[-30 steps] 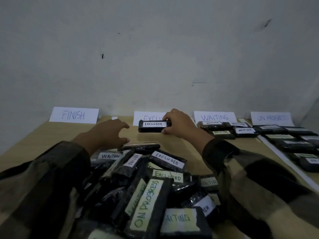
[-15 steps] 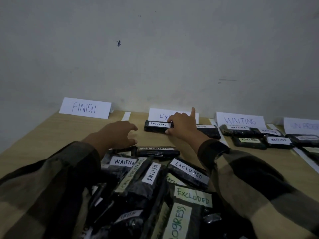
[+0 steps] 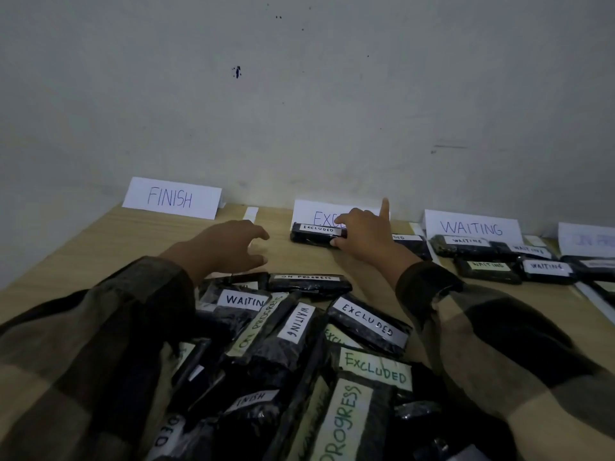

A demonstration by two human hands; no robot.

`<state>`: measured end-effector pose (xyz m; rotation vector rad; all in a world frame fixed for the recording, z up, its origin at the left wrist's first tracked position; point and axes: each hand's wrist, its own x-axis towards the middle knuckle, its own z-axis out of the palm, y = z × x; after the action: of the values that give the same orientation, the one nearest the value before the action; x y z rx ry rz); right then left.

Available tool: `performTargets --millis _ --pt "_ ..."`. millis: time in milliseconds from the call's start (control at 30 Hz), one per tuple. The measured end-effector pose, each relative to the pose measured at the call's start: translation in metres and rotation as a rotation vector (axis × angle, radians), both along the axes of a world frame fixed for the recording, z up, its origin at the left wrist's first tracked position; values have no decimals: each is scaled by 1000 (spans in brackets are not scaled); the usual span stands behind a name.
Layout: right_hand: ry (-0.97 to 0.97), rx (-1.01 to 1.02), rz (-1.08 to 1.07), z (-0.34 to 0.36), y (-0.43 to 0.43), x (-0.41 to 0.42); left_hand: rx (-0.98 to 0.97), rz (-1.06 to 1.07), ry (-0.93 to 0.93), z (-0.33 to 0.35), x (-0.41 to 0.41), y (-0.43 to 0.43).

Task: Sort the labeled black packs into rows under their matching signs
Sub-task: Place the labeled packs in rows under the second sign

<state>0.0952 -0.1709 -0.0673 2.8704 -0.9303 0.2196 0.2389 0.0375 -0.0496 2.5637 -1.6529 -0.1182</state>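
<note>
A black pack labelled EXCLUDED [image 3: 312, 235] lies on the wooden table just below the EXCLUDED sign [image 3: 316, 212]. My right hand [image 3: 364, 236] pinches its right end between thumb and fingers, with the little finger sticking up. A second EXCLUDED pack [image 3: 414, 246] lies to the right, partly hidden by that hand. My left hand [image 3: 229, 247] hovers over the table left of the pack, fingers loosely curled, holding nothing. A heap of unsorted labelled packs [image 3: 299, 344] fills the near table.
Signs stand along the wall: FINISH [image 3: 171, 197], WAITING [image 3: 471, 227] and a blurred one [image 3: 589, 239] at the right edge. Several WAITING packs [image 3: 487, 269] sit in rows under their sign. An ON PROGRESS pack [image 3: 309, 284] lies at the heap's far edge.
My right hand has lowered the EXCLUDED pack onto the table under its sign and keeps hold of its end. The left hand has barely moved. The view has shifted left.
</note>
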Motion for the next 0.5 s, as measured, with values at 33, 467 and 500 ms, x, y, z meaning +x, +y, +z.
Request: performTargets --millis 33,467,500 --pt "-19 10 14 3 3 -2 -5 -1 1 2 -1 2" --pt "-7 507 416 29 86 -25 55 -33 64 17 -19 30" --pt "5 516 436 29 93 -23 82 -30 106 17 -20 32"
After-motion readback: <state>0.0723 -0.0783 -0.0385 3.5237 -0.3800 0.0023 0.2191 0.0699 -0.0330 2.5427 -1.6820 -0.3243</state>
